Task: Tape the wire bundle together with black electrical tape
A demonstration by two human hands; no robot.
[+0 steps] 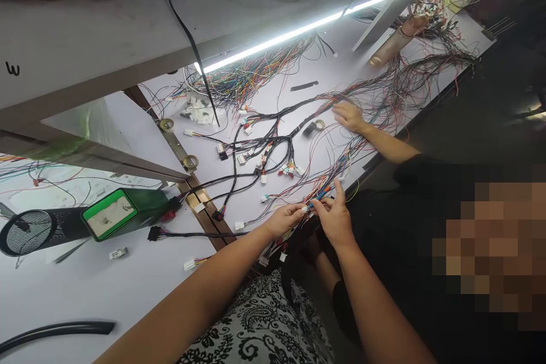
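My left hand (285, 219) is closed in a pinch on a small white connector (305, 210) at the near edge of the white table (128, 290). My right hand (335, 217) pinches thin coloured wires (321, 198), blue and red among them, right beside that connector. Both hands meet over a black wire harness (273, 145) with many white plugs that spreads across the table.
A co-worker in black sits at my right, one hand (348, 116) flat on loose wires. A green-and-black device (111, 214) and a black mesh cylinder (29, 231) lie at left. Tape rolls (190, 161), a light strip (307, 27) and a shelf (106, 40) stand beyond.
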